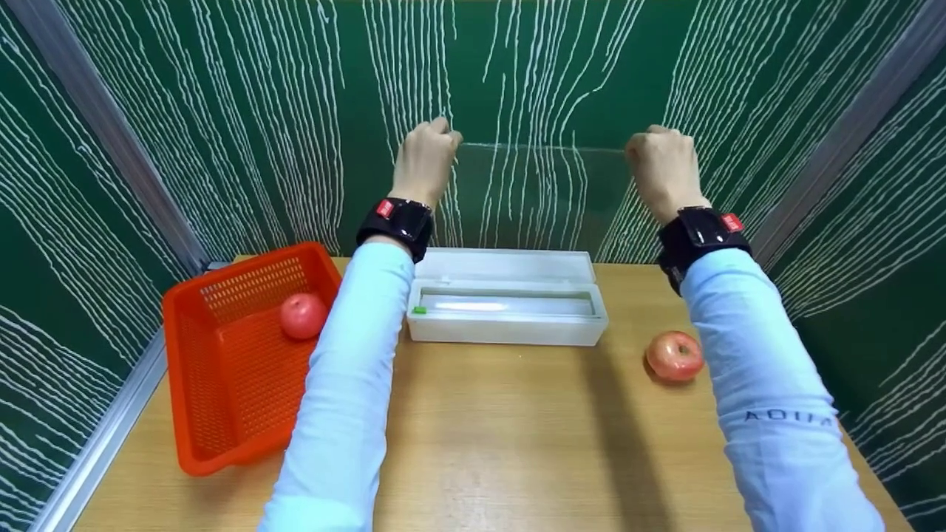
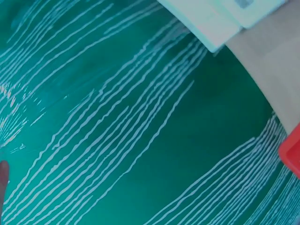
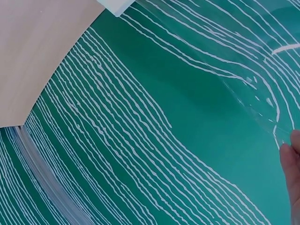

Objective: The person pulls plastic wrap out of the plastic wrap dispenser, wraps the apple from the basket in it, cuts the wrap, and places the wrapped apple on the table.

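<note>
A sheet of clear cling film is stretched between my two raised hands, its top edge a faint line in the head view. My left hand pinches one upper corner; my right hand pinches the other. Creases in the film gather near a left fingertip in the left wrist view. In the right wrist view, the right fingers grip the film's corner. Below the hands stands a white cling film box, lid open toward the back, with a roll inside and a small green slider on its left.
An orange plastic basket stands on the left, with a pinkish-red round fruit in it. A red apple sits on the wooden table beside my right forearm. Green panels with white wavy lines enclose the table.
</note>
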### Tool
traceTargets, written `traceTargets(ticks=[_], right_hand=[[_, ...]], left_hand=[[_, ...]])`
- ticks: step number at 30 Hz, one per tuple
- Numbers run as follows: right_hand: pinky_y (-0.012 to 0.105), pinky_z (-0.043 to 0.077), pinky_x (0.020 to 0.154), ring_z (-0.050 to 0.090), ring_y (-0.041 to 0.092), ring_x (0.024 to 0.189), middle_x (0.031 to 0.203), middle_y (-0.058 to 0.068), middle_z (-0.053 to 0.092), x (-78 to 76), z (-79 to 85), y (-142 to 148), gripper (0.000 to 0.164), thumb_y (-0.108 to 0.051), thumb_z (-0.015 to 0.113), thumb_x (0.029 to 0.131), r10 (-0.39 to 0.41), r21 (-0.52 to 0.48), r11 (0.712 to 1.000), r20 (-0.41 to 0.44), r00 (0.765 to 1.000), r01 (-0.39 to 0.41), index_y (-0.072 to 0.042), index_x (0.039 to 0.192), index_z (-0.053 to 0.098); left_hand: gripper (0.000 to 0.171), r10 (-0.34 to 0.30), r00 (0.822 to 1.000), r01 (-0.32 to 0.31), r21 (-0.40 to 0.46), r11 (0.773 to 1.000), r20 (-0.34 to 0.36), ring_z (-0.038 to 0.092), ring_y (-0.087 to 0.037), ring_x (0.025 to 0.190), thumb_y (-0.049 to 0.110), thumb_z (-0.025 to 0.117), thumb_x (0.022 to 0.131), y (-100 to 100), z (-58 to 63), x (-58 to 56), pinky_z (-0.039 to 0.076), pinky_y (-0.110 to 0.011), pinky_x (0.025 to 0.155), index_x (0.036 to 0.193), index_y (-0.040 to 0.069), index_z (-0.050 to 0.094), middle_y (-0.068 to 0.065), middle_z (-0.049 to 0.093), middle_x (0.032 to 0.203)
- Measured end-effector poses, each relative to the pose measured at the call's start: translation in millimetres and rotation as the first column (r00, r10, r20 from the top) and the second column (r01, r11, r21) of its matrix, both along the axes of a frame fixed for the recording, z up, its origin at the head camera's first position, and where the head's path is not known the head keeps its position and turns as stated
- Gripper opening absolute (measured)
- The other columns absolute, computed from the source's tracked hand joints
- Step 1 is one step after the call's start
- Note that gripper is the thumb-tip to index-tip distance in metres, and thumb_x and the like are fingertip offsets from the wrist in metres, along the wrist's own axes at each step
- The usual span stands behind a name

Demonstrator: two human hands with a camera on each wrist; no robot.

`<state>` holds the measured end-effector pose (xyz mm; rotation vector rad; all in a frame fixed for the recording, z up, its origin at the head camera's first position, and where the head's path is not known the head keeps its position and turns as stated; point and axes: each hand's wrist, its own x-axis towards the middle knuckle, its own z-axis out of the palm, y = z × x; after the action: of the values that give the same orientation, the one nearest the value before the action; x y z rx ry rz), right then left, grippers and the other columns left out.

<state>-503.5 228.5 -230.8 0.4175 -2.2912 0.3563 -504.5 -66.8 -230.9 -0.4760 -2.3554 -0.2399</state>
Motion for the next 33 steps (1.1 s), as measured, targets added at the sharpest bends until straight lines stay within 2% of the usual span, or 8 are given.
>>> traceTargets(ticks=[5,11,17,22,25,29,31,33], right_hand=[[0.049,0.049,0.070,0.060,0.041,0.078,0.083,0.024,0.064,2.2,7.8,0,0.031,0.011,0.041,0.075,-0.025,-0.058,0.998,0.020,0.999,0.026,0.007,0.086,0.069],[0.047,0.050,0.069,0.060,0.040,0.080,0.083,0.023,0.063,6.6,15.8,-2,0.037,0.014,0.036,0.071,-0.037,-0.117,0.992,0.024,0.999,0.040,0.007,0.087,0.069],[0.044,0.050,0.075,0.059,0.037,0.083,0.086,0.023,0.063,8.9,22.3,0,0.036,0.014,0.039,0.073,-0.015,-0.167,0.986,0.015,1.000,0.018,0.006,0.091,0.069],[0.044,0.049,0.080,0.060,0.035,0.086,0.090,0.023,0.064,13.0,29.3,6,0.024,0.009,0.049,0.081,0.020,-0.152,0.988,0.065,0.998,-0.010,0.005,0.093,0.068],[0.045,0.049,0.084,0.060,0.036,0.091,0.096,0.023,0.064,18.8,37.8,9,0.017,0.001,0.055,0.085,0.026,-0.101,0.995,0.141,0.990,-0.012,0.005,0.097,0.067],[0.043,0.050,0.082,0.061,0.035,0.093,0.103,0.023,0.064,27.4,53.8,12,0.019,-0.004,0.056,0.087,0.039,-0.035,0.999,0.271,0.962,-0.030,0.003,0.101,0.066],[0.035,0.052,0.079,0.061,0.030,0.091,0.104,0.021,0.065,31.0,62.9,14,0.019,-0.006,0.056,0.087,0.045,-0.018,0.999,0.342,0.939,-0.042,0.001,0.102,0.066],[0.021,0.051,0.071,0.061,0.020,0.084,0.103,0.020,0.065,34.2,72.3,17,0.018,-0.008,0.059,0.086,0.048,0.000,0.999,0.413,0.909,-0.053,-0.001,0.101,0.067]], left_hand=[[0.023,0.014,0.998,-0.008,0.093,0.996,-0.058,0.058,-0.023,0.077,-0.001,0.048,0.088,5,3.4,-0.2,0.051,-0.029,0.068,0.095,0.003,0.070,-0.009,0.063,0.088],[0.020,0.046,0.997,-0.031,0.215,0.976,-0.066,0.062,-0.022,0.086,0.002,0.054,0.085,10,9.8,1.5,0.051,-0.025,0.078,0.095,0.007,0.070,-0.007,0.066,0.093],[0.017,0.050,0.995,-0.027,0.264,0.964,-0.081,0.061,-0.020,0.084,0.008,0.057,0.085,10,12.9,5.1,0.050,-0.026,0.078,0.096,0.008,0.070,-0.005,0.064,0.090],[0.016,0.001,0.996,0.022,0.259,0.966,-0.086,0.061,-0.020,0.084,0.010,0.057,0.086,5,17.3,6.9,0.050,-0.025,0.078,0.095,0.008,0.071,-0.006,0.064,0.088],[0.016,-0.039,0.999,0.043,0.214,0.976,-0.024,0.062,-0.020,0.088,0.011,0.057,0.086,-1,27.1,9.5,0.050,-0.024,0.080,0.096,0.009,0.070,-0.006,0.065,0.092],[0.018,-0.078,0.989,0.059,0.150,0.987,0.124,0.062,-0.019,0.094,0.011,0.058,0.086,-12,46.7,16.9,0.050,-0.022,0.083,0.100,0.009,0.069,-0.008,0.066,0.101],[0.018,-0.090,0.976,0.066,0.127,0.990,0.198,0.062,-0.019,0.097,0.011,0.059,0.086,-17,57.3,21.7,0.049,-0.022,0.084,0.101,0.009,0.068,-0.009,0.066,0.105],[0.019,-0.102,0.958,0.073,0.115,0.991,0.267,0.061,-0.019,0.099,0.010,0.059,0.085,-20,67.0,27.4,0.049,-0.023,0.085,0.102,0.009,0.068,-0.008,0.066,0.107]])
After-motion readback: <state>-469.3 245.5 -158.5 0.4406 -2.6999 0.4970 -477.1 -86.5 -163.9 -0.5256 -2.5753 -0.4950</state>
